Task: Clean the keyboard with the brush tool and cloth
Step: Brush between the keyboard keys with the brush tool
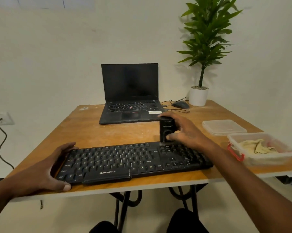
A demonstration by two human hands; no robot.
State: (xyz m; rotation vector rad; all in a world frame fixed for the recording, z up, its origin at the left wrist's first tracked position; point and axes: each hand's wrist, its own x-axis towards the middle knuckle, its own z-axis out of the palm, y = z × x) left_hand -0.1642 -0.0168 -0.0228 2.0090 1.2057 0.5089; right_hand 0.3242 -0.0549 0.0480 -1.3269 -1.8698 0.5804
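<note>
There is a single view, taken from the person's head with a wide-angle lens. It looks forward and downward across a wooden table [94, 133] toward a pale wall [49, 56] at the far side. It sits close above the near table edge, so the forearms enter from the bottom corners and the knees show at the bottom edge. The wide lens bends the table's edges outward. No second view is given, so nothing is shared.
</note>
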